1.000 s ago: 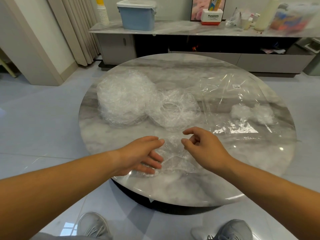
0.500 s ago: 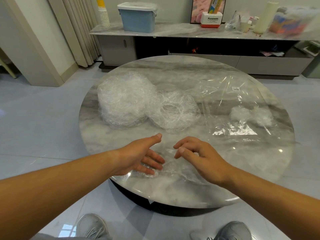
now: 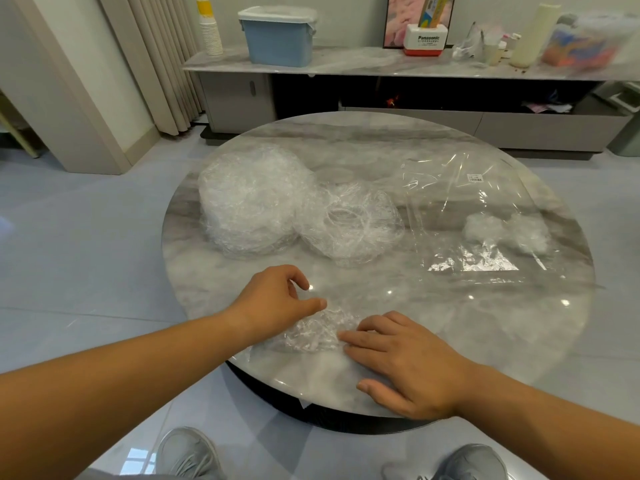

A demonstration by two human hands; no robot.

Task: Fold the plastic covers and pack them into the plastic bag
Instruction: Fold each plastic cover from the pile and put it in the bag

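Note:
A crumpled clear plastic cover lies near the front edge of the round marble table. My right hand lies flat, its straight fingers pressing the cover's right side. My left hand hovers just left of the cover with fingers loosely curled and the thumb stretched toward it, holding nothing. A thick stack of covers sits at the left, with a loose cover beside it. The clear plastic bag lies flat at the right with folded covers inside.
Behind the table runs a low marble sideboard carrying a blue lidded bin, a stack of paper cups and other clutter. Curtains hang at the left. My two grey shoes show below the table edge.
My right hand has dropped from above the cover and now lies flat on it. My left hand has lifted off the cover and pulled slightly left. The cover looks more bunched.

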